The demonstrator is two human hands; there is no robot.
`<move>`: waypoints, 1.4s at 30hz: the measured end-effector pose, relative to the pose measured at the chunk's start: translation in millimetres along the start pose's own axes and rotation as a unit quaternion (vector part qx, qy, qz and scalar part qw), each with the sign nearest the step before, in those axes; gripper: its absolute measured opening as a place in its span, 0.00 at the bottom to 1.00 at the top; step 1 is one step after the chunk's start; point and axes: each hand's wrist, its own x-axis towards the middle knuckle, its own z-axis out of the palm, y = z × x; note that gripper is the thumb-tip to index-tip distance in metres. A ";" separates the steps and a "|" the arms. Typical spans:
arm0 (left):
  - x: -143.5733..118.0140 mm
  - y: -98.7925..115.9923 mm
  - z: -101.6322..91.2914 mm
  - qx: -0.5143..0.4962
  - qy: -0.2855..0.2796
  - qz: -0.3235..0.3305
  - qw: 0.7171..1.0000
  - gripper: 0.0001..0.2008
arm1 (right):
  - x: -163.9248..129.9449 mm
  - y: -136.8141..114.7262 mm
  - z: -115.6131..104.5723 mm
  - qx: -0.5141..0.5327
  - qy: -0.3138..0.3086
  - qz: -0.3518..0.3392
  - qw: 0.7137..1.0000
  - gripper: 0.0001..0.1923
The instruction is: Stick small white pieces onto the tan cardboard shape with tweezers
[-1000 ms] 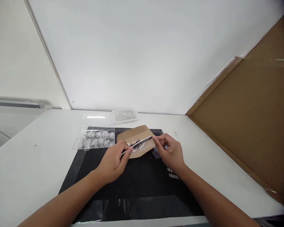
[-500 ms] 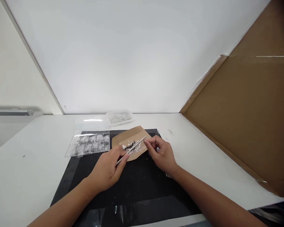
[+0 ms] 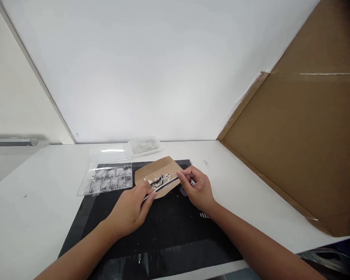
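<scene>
My left hand (image 3: pixel 132 208) pinches the near end of a thin flat strip (image 3: pixel 166 183) between thumb and fingers. It is pale along one side and dark along the other, somewhat like a narrow nail file. Its far end sits between the thumb and fingertips of my right hand (image 3: pixel 196 186). Under the strip lies a piece of brown paper (image 3: pixel 147 170), on which small white round bits and curled black scraps (image 3: pixel 157 181) are heaped. The strip slants up to the right across the paper's front part.
A black mat (image 3: pixel 163 233) covers the white table (image 3: pixel 26 217). At the left stands a clear compartment box (image 3: pixel 105 181) with its lid open, holding translucent pieces. Behind it is a white tray (image 3: pixel 146 147) of similar pieces. A cardboard panel (image 3: pixel 303 147) leans at the right.
The right fingers now grip the strip's far end, where before they were just beside its tip. A dark side of the strip has come into sight. The view has shifted slightly.
</scene>
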 end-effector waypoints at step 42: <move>-1.9 2.8 3.4 -0.055 -0.004 -0.040 0.998 0.16 | -3.8 -0.7 10.1 -0.048 -0.049 -0.003 0.998 0.12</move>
